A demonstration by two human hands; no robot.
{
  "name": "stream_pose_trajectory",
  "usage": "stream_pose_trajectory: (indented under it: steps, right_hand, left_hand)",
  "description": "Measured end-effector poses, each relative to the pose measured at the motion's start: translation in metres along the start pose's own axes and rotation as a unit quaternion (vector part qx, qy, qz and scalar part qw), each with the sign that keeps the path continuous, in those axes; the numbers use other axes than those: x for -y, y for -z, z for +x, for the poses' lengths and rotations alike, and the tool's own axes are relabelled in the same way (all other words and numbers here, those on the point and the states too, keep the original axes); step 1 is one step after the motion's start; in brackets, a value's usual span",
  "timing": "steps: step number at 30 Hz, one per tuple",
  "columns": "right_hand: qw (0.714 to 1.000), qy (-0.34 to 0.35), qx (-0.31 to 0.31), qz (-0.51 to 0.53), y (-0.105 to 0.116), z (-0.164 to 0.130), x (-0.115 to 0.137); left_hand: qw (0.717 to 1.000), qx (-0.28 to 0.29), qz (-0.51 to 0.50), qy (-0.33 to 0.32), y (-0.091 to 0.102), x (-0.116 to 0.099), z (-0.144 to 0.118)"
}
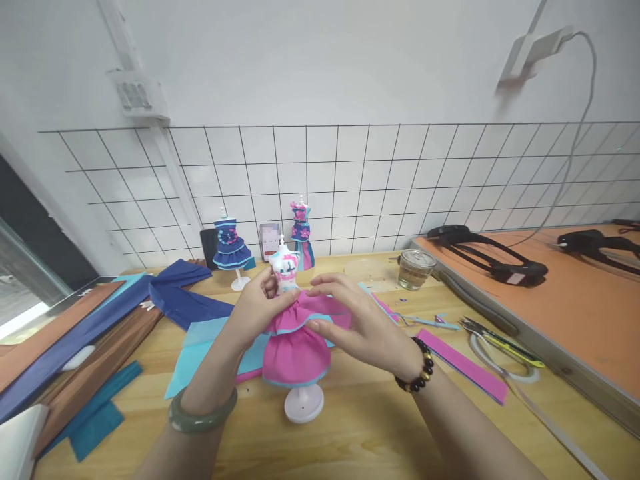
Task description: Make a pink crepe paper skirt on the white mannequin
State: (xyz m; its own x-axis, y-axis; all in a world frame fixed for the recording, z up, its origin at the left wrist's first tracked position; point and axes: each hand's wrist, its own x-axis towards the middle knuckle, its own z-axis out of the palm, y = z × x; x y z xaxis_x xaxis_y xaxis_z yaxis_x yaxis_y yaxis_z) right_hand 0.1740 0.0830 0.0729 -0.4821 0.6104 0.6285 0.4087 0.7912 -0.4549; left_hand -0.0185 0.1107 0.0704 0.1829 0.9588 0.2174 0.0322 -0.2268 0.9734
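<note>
A small doll mannequin (286,265) on a round white base (304,404) stands upright in front of me. Its top is white with pink print, and a tiered pink skirt (296,360) with light blue edging hangs below. My left hand (257,297) is closed around the mannequin's waist, its thumb pressing the skirt's upper edge. My right hand (353,320) is at the upper ruffle (320,308) from the right, fingers stretched and apart, touching the fabric; I see no grip on it. The fingertips of the left hand are partly hidden behind the mannequin.
Two dressed mannequins, one navy (230,243) and one multicoloured (301,233), stand at the back near a phone (271,241). Fabric strips (115,320) lie left. To the right are a glass jar (416,270), scissors (430,322), a pink strip (465,365) and black headsets (493,257).
</note>
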Motion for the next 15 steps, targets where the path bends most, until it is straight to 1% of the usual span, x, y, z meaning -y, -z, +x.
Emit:
stream_pose_trajectory:
  steps: [2, 4, 7, 9, 12, 15]
  right_hand:
    - [0.998, 0.044, 0.010, -0.039, -0.002, 0.001, 0.004]
    - [0.991, 0.079, -0.003, -0.103, -0.006, 0.002, 0.005]
    - [0.971, 0.125, -0.032, -0.203, -0.016, 0.002, 0.002]
    - [0.955, 0.155, -0.045, -0.250, -0.021, 0.002, 0.001]
    - [0.940, 0.190, -0.055, -0.278, -0.025, 0.001, 0.003]
    - [0.936, 0.212, -0.053, -0.275, -0.026, 0.000, 0.005]
  left_hand:
    - [1.000, -0.016, -0.014, 0.008, 0.001, 0.001, 0.001]
    - [0.999, -0.021, -0.021, 0.014, 0.000, 0.002, 0.001]
    - [0.999, -0.023, -0.028, 0.018, -0.001, 0.001, 0.000]
    - [0.999, -0.035, -0.030, 0.019, -0.001, 0.000, 0.000]
    - [0.997, -0.058, -0.045, 0.022, 0.000, 0.000, 0.000]
    - [0.995, -0.067, -0.070, 0.026, 0.001, 0.001, 0.001]
